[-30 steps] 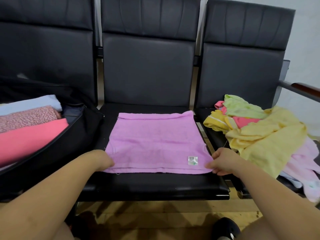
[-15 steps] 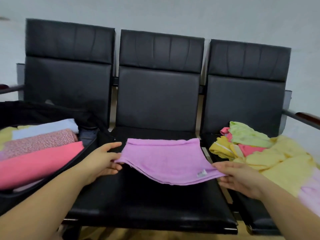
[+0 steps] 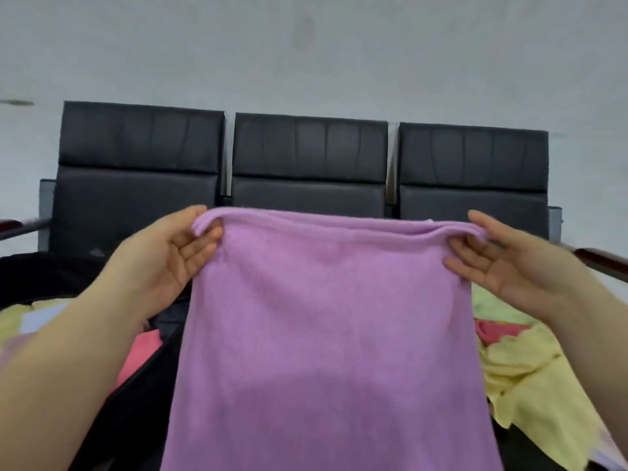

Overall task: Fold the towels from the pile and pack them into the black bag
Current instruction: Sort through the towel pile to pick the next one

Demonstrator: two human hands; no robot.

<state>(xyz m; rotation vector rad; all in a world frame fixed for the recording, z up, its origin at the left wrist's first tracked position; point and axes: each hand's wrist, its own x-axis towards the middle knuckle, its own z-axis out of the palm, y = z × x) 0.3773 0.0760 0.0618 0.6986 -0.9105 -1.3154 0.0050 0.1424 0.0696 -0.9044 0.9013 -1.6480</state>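
- Purple terry cloth fills the middle of our view: we hold the purple towel [image 3: 326,334] up in the air by its top edge, and it hangs straight down between our arms.
- Our left hand [image 3: 170,256] pinches the towel's upper left corner, thumb over the rolled edge and fingers [image 3: 204,246] behind the cloth, palm turned toward us.
- Our right hand [image 3: 509,263] pinches the upper right corner the same way, thumb on top and fingers tucked under the edge.
- Both hands are well apart, so the top edge runs nearly level between them.
- To the near left lies the black bag [image 3: 142,385], open, with a pink folded towel [image 3: 142,351] and paler folded cloths inside; our left forearm and the hanging towel cover much of it.
- To the near right sits the pile [image 3: 530,379] of yellow, green and red towels, partly hidden by our right arm.
- Behind the towel stand three black padded chairs [image 3: 309,158] in a row against a pale wall [image 3: 306,45]; the towel blocks the middle seat entirely.
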